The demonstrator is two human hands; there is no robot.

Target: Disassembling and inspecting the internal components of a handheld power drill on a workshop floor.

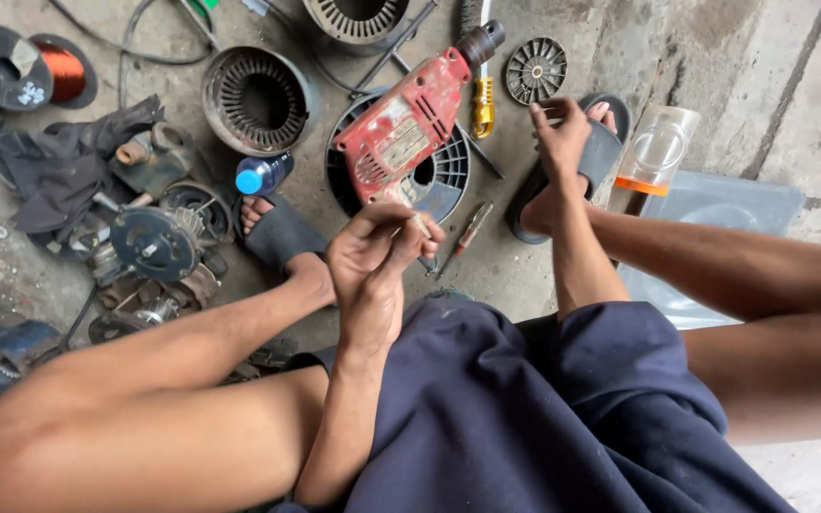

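**Worn red drill, small part pinched**

Our worn red plastic power drill [409, 128] rests over a black slotted spool on the concrete floor. Our left hand [372, 261] pinches a small pale piece [420, 225], best kept steady; our right hand [558, 133] reaches out, empty and half-open.

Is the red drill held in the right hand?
No. The red drill lies on the floor over a black spool; the right hand is raised beside it, apart, holding nothing I can see.

One red drill [409, 128], two stator cores [257, 100], one copper wire spool [62, 71], one glass [658, 149].
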